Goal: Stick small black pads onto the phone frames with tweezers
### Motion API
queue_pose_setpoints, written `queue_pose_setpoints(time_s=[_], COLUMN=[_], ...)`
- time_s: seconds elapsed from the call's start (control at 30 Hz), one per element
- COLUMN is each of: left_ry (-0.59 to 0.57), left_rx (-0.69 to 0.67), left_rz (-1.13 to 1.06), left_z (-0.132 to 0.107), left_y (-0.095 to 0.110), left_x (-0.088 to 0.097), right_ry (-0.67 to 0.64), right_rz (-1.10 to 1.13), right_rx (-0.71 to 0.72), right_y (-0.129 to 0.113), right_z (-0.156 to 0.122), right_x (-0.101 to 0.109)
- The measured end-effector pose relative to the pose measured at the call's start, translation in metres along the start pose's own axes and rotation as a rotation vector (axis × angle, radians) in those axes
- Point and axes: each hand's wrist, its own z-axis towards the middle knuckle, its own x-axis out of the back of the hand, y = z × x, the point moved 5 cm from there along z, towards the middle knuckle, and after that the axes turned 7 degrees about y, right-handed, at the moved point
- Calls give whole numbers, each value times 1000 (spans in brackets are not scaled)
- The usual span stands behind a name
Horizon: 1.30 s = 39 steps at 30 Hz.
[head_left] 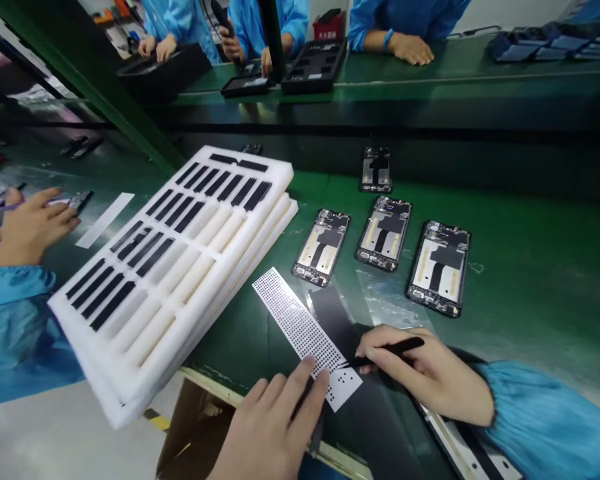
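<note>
A white strip (300, 330) dotted with tiny black pieces lies on the green bench near me. My left hand (273, 427) rests on its near end, fingers stretched flat and pressing it down. My right hand (425, 370) is closed on black tweezers (387, 352), whose tips touch the strip's near end. Beyond the strip, three open phone frames (321, 245) (384, 232) (439, 267) lie in a row, with one further phone frame (377, 169) behind them.
A stack of white foam trays (190, 267) with black strips in slots sits at my left. A neighbour's hand (30, 223) works at far left. Across the bench, people in blue sleeves handle black trays (314, 65). A cardboard box (195, 433) stands below the bench edge.
</note>
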Motion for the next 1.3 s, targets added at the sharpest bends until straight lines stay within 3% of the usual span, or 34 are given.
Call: queue_pose_setpoints(time_s=[0.1, 0.33, 0.57, 0.83, 1.13, 1.3], left_ry=[-133, -233, -265, -304, -264, -269], left_rx=[-87, -76, -138, -144, -128, -109], left_rz=[184, 100, 94, 137, 115, 88], left_z=[-1, 8, 10, 12, 11, 5], left_y=[12, 18, 18, 16, 16, 12], left_x=[-13, -24, -25, -24, -25, -31], right_ry=[13, 15, 0, -76, -29, -25], right_rz=[-109, -156, -135, -180, -167, -152], right_rx=[39, 68, 61, 243, 148, 303], right_y=[7, 4, 5, -13, -7, -10], right_z=[-9, -10, -10, -10, -10, -20], right_x=[-4, 4, 5, -4, -4, -4])
